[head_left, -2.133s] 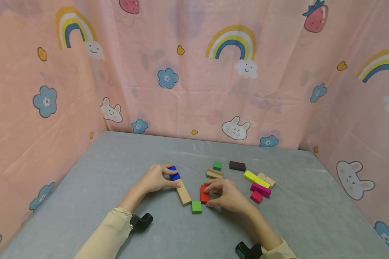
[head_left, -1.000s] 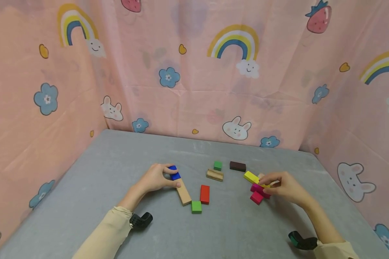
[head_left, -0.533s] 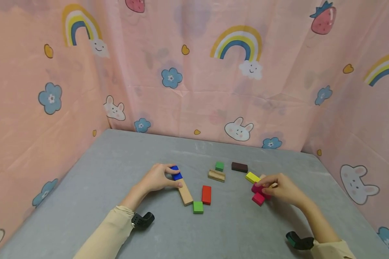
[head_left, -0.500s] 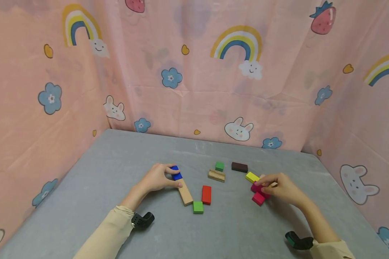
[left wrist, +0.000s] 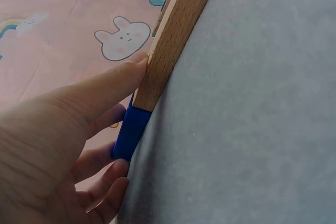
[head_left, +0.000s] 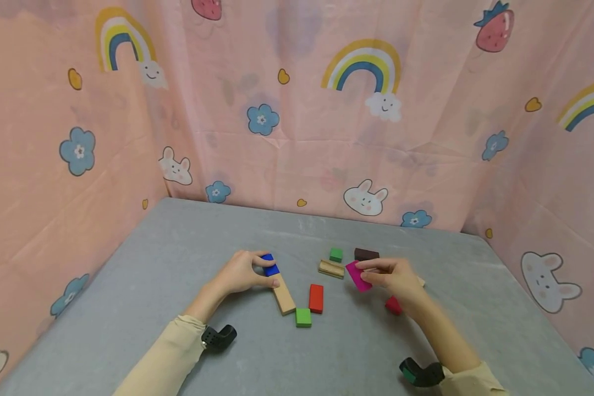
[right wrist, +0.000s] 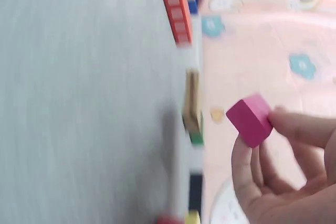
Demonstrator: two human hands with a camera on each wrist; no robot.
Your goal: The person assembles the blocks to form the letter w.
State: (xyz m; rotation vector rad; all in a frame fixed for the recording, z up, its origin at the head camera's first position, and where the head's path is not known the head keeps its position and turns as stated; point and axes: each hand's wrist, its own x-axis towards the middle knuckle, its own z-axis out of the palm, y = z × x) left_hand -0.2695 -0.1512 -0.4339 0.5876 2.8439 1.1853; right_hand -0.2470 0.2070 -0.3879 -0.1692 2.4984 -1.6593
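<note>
My left hand [head_left: 240, 269] rests at a blue block [head_left: 271, 270] and a long plain wooden block [head_left: 284, 297] lined up end to end. In the left wrist view, the thumb presses the wooden block's side while other fingers curl at the blue end. Near the wood's front end lies a light green block [head_left: 303, 317], with a red block [head_left: 316, 298] at its far right corner. Raised over the table, my right hand [head_left: 398, 280] pinches a magenta block [head_left: 358, 276] between thumb and fingers, tilted, as the right wrist view also shows.
Behind lie a grooved wooden piece [head_left: 331, 268], a darker green block [head_left: 336, 254] and a dark brown block [head_left: 366, 254]. A crimson block [head_left: 394, 305] sits under the right forearm. The yellow block [right wrist: 192, 217] shows only in the right wrist view. A patterned curtain [head_left: 297, 165] encloses the table.
My right hand left the red block, went right to the pile of blocks, took the magenta block and has lifted it back leftward. The left hand has stayed at the blue and wooden blocks.
</note>
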